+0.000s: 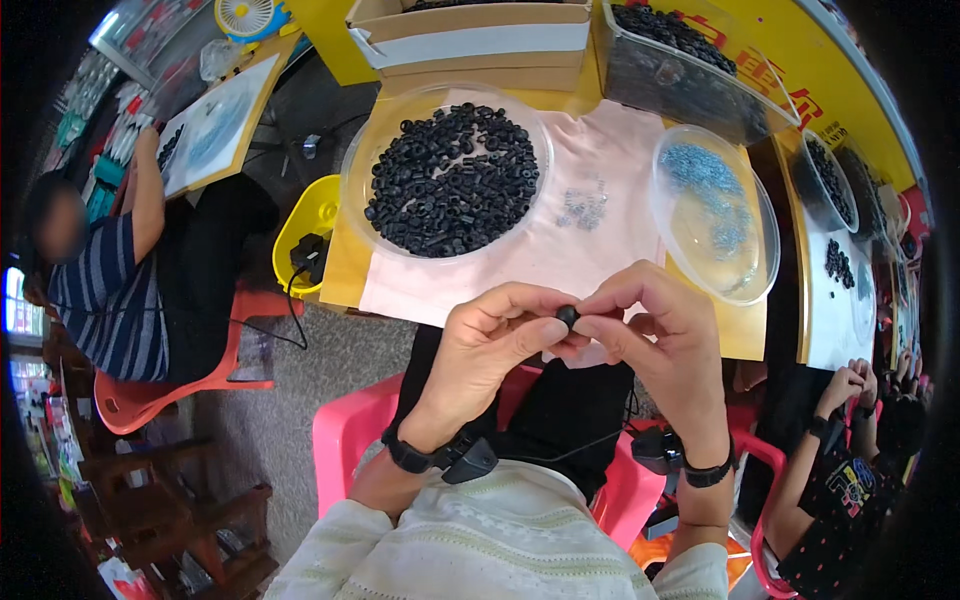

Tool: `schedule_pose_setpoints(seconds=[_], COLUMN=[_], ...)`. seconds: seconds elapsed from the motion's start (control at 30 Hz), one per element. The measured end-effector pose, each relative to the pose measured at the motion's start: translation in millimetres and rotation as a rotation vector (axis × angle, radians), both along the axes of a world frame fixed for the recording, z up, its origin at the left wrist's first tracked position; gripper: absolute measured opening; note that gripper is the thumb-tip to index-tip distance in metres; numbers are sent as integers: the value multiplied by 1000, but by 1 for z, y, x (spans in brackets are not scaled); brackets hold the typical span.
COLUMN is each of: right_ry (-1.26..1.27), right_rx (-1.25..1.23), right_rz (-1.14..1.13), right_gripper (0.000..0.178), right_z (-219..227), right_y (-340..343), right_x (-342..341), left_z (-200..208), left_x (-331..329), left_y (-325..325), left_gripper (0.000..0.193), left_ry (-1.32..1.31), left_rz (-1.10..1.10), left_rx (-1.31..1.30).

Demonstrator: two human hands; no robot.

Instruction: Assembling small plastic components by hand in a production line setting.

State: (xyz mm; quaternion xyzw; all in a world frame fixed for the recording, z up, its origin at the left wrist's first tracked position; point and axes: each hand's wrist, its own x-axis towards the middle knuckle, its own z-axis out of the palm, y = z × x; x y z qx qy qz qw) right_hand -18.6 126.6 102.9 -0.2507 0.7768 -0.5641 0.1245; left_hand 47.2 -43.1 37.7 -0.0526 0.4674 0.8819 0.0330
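My left hand (495, 345) and my right hand (660, 340) meet in front of me, fingertips pinched together on one small black ring-shaped part (567, 316). Both hands hover over the near edge of a pink cloth (600, 180) on the yellow table. Just beyond my left hand stands a clear round bowl (355, 175) heaped with several of the same black rings. A small pile of tiny silvery metal pieces (583, 208) lies on the cloth between the bowls. To the right, a clear bowl (765, 250) holds bluish metal bits.
A cardboard box (470, 40) and a clear bin of black parts (690, 70) stand at the far edge. A person in a striped shirt (110, 290) works at left; another person's hands (855, 385) at right. Pink chair (345, 430) beneath me.
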Motion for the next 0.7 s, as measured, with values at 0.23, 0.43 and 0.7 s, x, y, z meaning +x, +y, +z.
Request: schedule_pose_setpoints(seconds=[0.23,0.43,0.7], right_ry=[-574,-628,-13], right_rx=[-146,-10,238], right_rz=[204,233,299], right_gripper=[21,26,11], right_z=[-9,-31,-17], right_y=[0,-16,-63], right_x=[-30,-48,-78], left_z=[-14,-49,-62], left_x=[-7,-16,-16], left_y=[-6,-9,-22], left_gripper=[23,24,21], left_ry=[-8,-3,90], left_rz=[-109,-86,-108], left_rx=[123,395,558])
